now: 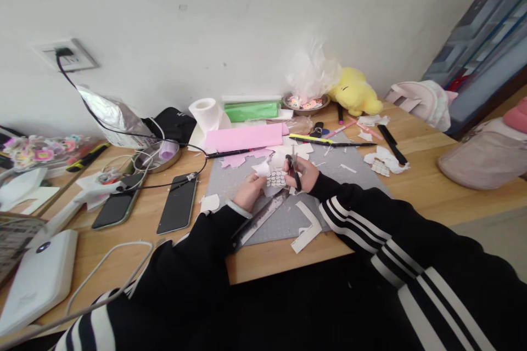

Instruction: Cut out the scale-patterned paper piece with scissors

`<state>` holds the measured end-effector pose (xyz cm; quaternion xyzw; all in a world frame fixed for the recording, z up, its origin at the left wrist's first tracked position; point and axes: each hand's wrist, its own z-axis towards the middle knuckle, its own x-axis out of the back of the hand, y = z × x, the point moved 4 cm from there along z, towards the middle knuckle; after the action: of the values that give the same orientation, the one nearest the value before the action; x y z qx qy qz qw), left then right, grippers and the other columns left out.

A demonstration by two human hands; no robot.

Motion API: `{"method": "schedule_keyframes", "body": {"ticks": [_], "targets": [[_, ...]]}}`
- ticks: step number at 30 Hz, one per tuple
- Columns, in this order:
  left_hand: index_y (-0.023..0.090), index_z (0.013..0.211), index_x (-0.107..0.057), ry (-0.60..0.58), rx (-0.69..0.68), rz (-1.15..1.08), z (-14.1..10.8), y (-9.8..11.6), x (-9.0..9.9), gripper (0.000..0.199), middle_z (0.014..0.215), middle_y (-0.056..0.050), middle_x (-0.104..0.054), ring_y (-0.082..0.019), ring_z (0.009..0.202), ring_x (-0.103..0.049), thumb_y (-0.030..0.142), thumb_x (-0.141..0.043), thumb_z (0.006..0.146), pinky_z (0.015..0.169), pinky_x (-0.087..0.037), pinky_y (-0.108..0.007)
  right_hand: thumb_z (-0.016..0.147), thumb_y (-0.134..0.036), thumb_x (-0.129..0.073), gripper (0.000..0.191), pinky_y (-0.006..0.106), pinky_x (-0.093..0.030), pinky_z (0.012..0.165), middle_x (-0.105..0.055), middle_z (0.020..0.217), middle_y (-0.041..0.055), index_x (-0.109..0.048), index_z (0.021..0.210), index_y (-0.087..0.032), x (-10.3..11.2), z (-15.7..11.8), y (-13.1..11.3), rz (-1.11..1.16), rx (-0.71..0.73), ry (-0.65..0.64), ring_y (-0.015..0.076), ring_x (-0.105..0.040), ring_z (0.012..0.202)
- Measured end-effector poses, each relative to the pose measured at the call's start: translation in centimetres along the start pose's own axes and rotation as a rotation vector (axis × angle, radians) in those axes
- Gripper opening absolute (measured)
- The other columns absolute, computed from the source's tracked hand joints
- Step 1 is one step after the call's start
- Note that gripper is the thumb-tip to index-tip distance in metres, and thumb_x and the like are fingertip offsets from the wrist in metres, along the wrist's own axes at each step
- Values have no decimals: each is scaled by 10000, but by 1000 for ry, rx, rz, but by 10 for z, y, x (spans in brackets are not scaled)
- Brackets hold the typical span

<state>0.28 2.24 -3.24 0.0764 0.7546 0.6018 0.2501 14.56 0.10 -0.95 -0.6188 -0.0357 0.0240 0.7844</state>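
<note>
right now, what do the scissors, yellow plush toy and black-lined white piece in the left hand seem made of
Scissors: probably plastic handles, judging by their dark, smooth look; blades too small to tell. Yellow plush toy: likely soft, matte fabric, from its puffy, rounded form. Black-lined white piece: thin, matte, probably paper, possibly fabric.

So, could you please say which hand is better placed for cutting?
Probably the right hand: it holds the black-handled scissors, close to the white, black-lined piece held in the left hand.
</note>
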Motion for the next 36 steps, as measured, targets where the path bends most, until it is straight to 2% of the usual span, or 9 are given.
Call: {"method": "schedule_keyframes", "body": {"ticks": [4,7,11,16,22,27,36], "targets": [[100,836,-671,-12,-1,6,-3,2,-1,260,767,-81,-707,-217,785,-641,269,-676,638,667,-478,-286,594,-389,-661,402,223,-373,440,-467,644,-32,-332,728,-203,-6,3,-4,130,-15,-100,80,-449,487],[115,740,-674,-43,-1,11,-4,4,-5,202,700,-61,-696,-209,759,-637,250,-706,593,632,-464,-261,585,-529,-641,497,226,-377,403,-455,615,-44,-288,728,-209,-17,4,-3,191,-39,-200,86,-469,443],[120,661,-655,-67,11,21,-3,4,-8,177,606,-38,-663,-196,676,-625,212,-733,532,573,-440,-250,510,-388,-732,458,206,-394,483,-464,644,-44,-361,682,-181,-21,1,-3,170,-36,-225,58,-464,519],[114,738,-656,-78,28,43,-4,2,-9,181,655,-37,-667,-158,619,-603,169,-681,567,565,-427,-246,507,-213,-715,328,202,-358,496,-449,597,-61,-428,658,-163,-11,2,2,96,-71,-213,46,-401,519],[113,746,-643,-96,11,88,-6,5,-11,223,695,-30,-671,-154,644,-592,100,-688,528,584,-427,-246,519,-154,-655,271,203,-339,481,-428,575,-72,-419,651,-165,-6,7,12,20,-130,-202,48,-391,505],[114,717,-646,-101,-1,140,-5,3,-9,163,628,-14,-652,-148,614,-580,226,-707,615,558,-415,-242,533,-160,-622,263,196,-353,478,-406,567,-87,-399,673,-173,-7,5,16,-19,-156,-195,45,-394,488],[116,815,-660,-194,-16,192,-2,4,-12,316,702,-38,-690,-204,710,-621,143,-738,510,660,-469,-301,521,-108,-603,246,193,-315,477,-406,561,-84,-410,661,-171,-7,6,16,-82,-173,-209,45,-367,491]]}}
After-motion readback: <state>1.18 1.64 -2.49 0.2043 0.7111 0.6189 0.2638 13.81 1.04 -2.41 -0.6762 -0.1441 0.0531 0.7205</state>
